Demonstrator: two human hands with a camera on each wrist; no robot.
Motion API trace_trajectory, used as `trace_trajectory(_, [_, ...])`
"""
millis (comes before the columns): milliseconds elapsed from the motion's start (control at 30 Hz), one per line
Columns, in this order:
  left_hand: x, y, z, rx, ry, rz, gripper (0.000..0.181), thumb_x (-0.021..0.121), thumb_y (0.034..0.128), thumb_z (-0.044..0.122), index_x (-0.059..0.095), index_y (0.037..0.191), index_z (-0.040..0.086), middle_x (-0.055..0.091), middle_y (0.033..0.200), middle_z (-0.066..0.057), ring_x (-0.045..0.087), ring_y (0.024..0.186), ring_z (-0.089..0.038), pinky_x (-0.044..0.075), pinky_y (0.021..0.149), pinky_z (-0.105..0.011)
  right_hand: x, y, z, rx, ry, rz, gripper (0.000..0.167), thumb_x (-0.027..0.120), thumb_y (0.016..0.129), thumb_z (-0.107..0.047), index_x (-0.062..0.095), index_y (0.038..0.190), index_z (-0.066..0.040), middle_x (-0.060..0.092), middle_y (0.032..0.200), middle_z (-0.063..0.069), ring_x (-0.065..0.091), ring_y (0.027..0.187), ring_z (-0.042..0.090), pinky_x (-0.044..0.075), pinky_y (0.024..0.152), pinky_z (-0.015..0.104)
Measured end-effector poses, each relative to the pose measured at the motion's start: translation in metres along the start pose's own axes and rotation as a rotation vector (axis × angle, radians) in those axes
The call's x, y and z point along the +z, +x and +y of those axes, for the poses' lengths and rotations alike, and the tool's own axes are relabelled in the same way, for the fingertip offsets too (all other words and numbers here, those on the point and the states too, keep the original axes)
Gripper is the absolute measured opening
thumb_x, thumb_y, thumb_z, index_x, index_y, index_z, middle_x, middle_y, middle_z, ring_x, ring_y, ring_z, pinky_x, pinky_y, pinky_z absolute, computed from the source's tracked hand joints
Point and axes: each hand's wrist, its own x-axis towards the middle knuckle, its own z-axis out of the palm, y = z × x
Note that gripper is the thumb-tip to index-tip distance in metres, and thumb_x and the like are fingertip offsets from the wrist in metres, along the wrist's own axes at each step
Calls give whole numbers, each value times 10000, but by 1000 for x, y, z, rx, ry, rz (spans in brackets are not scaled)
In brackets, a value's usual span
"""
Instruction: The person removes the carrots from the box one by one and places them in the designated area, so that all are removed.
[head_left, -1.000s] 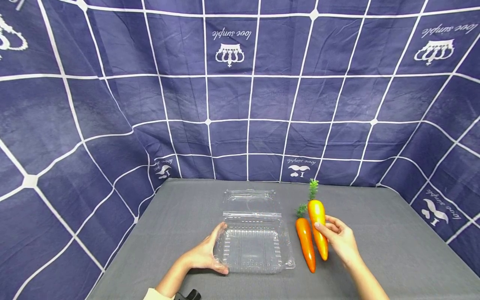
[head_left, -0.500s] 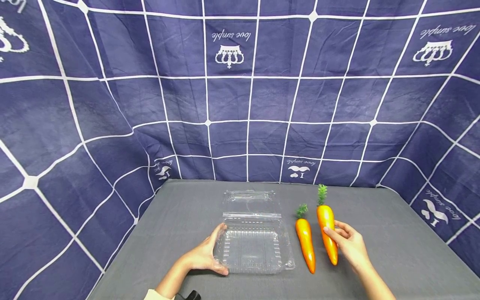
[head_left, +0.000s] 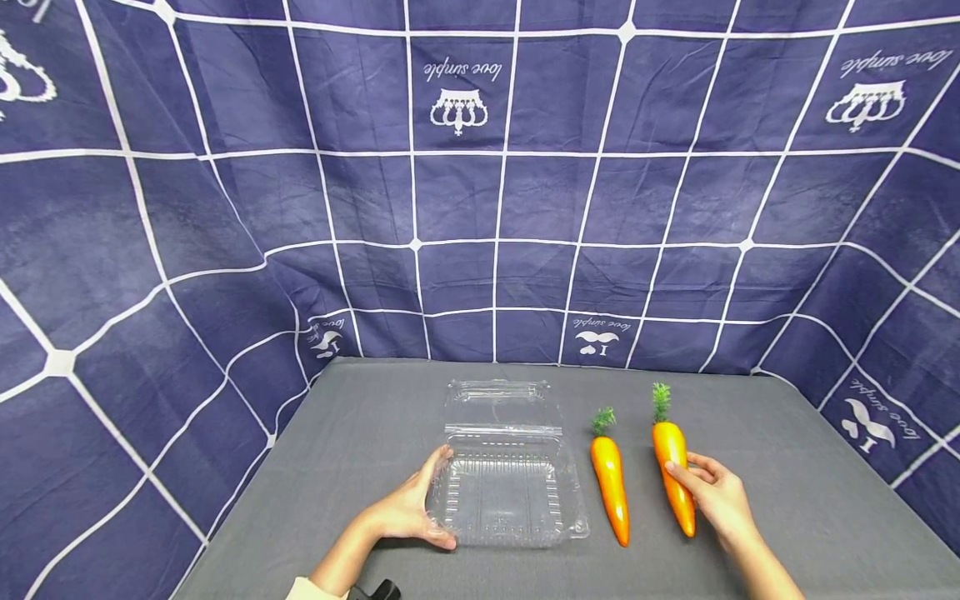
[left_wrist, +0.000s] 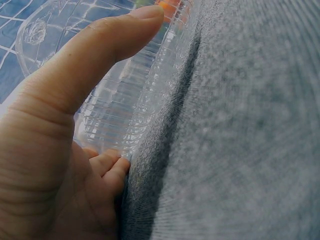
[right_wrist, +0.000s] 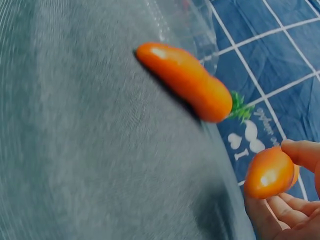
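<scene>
My left hand (head_left: 408, 502) grips the left side of a clear plastic clamshell container (head_left: 510, 527). Its thumb lies along the near corner and its fingers reach round the far part of that side. The container stands with its lid (head_left: 498, 400) folded back, away from me. To the right, my right hand (head_left: 718, 498) pinches an orange carrot (head_left: 675, 467) between thumb and fingers, its green top (head_left: 661, 402) pointing away. Another carrot (head_left: 611, 487) lies between the container and that hand. In the right wrist view, the held carrot (right_wrist: 270, 175) shows blunt end on.
A grey cloth (head_left: 360, 392) covers the table. Dark blue checked fabric (head_left: 480, 200) with white lines hangs behind and along both sides. A small black object (head_left: 386, 590) shows by the left forearm at the bottom edge.
My right hand has carried its carrot rightward and slightly toward me, away from the carrot lying beside the container. The left hand and the container have stayed put.
</scene>
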Motion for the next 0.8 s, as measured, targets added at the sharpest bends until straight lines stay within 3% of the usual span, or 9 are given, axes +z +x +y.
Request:
trace_trajectory(367, [1,0,0,11,21,4,1329,965,559,256,88,1515,-35,248,1541,-258,233,1405,-422,212,1124,-511,-7,6,12,36,-142,-3,701,694,907,-339,436,1342,147,699,948,98,599,724,83,499,640,248])
trace_trajectory(800, [1,0,0,7,18,4,1331,964,557,258,88,1515,-34,252,1541,-250,238,1400,-420,215,1120,-518,-7,10,15,-13,-355,37,677,706,874,-440,562,1212,128,713,932,125,609,747,105,457,664,263])
